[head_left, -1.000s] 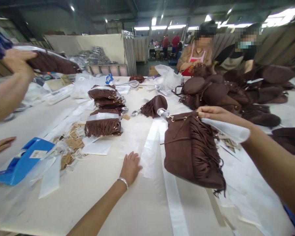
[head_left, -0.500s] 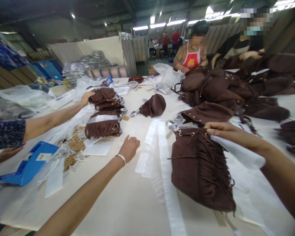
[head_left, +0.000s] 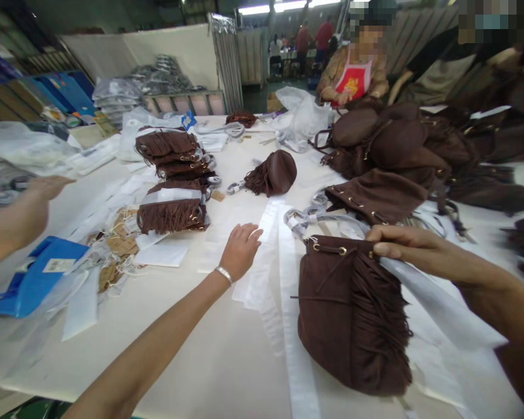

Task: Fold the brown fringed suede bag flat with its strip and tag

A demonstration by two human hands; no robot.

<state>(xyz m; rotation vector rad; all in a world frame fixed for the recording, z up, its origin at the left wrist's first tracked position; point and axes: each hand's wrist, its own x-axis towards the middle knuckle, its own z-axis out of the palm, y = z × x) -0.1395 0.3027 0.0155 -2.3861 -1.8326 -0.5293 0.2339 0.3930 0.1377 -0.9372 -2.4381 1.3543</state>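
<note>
We pinch the bag [head_left: 349, 314] at its rim with our right hand [head_left: 413, 251], our left hand [head_left: 240, 251] resting on the strips [head_left: 284, 250] with fingers apart — lifting just one would need a fine pinch.

Cannot read the label on the blue packet [head_left: 35, 282] at lower left. Blurred by motion at the left edge: a co-worker's hand [head_left: 48, 187]. Hidden under the right hand [head_left: 413, 250]: part of the top rim of the fringed bag [head_left: 349, 314]. Cut off at the right edge: the pile of brown bags [head_left: 484, 145].
</note>
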